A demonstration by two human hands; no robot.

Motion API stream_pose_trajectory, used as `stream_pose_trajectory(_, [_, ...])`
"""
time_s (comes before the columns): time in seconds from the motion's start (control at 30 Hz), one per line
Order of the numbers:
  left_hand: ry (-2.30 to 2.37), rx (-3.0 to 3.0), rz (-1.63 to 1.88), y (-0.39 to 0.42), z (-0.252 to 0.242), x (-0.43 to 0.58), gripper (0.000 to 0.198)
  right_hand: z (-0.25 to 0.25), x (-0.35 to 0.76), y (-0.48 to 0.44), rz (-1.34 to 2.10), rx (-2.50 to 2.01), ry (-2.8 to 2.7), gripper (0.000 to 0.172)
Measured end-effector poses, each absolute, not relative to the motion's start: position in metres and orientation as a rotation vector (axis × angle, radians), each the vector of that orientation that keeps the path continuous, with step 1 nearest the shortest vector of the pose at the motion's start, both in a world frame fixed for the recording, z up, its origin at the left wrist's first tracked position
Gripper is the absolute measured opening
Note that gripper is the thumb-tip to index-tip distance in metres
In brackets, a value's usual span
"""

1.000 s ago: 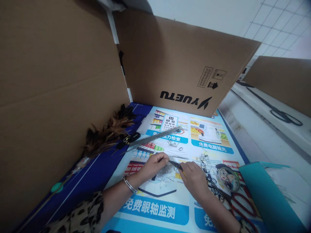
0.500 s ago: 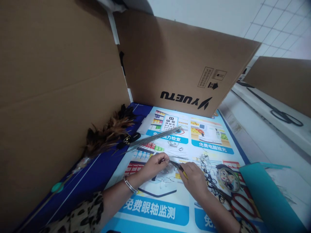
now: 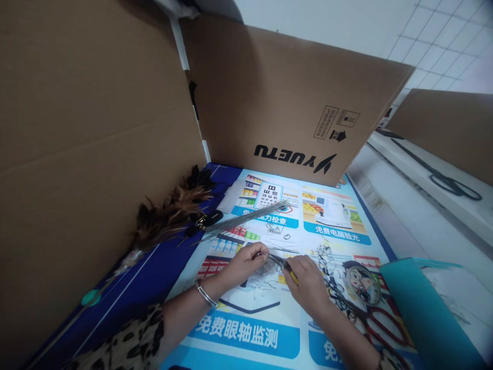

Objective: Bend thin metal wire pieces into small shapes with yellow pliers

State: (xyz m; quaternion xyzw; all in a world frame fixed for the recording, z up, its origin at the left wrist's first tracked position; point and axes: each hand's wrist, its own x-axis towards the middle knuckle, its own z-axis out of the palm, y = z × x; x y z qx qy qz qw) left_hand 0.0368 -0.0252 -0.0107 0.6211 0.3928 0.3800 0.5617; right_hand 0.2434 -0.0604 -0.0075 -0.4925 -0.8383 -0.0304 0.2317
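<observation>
My right hand (image 3: 306, 281) is closed around the yellow handles of a pair of pliers (image 3: 278, 260), whose jaws point left toward my other hand. My left hand (image 3: 251, 261) is pinched at the tips of the pliers, on what looks like a thin piece of wire (image 3: 265, 268); its exact shape is too small to make out. Below and between the hands lie loose bent wire bits (image 3: 262, 291). Just beyond them rests a long bundle of straight thin wires (image 3: 246, 218), slanting across the printed mat (image 3: 246, 354).
Right of my hands are a heap of small wire loops (image 3: 325, 257), a round container (image 3: 362, 284) and red-handled scissors (image 3: 387, 326). A teal box (image 3: 431, 313) stands at the right edge. Brown feathers (image 3: 169, 218) lie at left, along the cardboard walls (image 3: 300, 103).
Both hands stay almost in place. The pliers' jaws look slightly farther apart and have shifted a little at the left fingertips.
</observation>
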Motion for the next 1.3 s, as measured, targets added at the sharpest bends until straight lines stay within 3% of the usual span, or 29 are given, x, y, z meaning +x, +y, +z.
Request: stream_pose_trajectory(1.3, [0.971, 1.491, 0.900, -0.0248, -0.0108, 0.0372, 0.010, -0.0146, 0.2458, -0.0578, 0.154, -1.410, -2.294, 0.019])
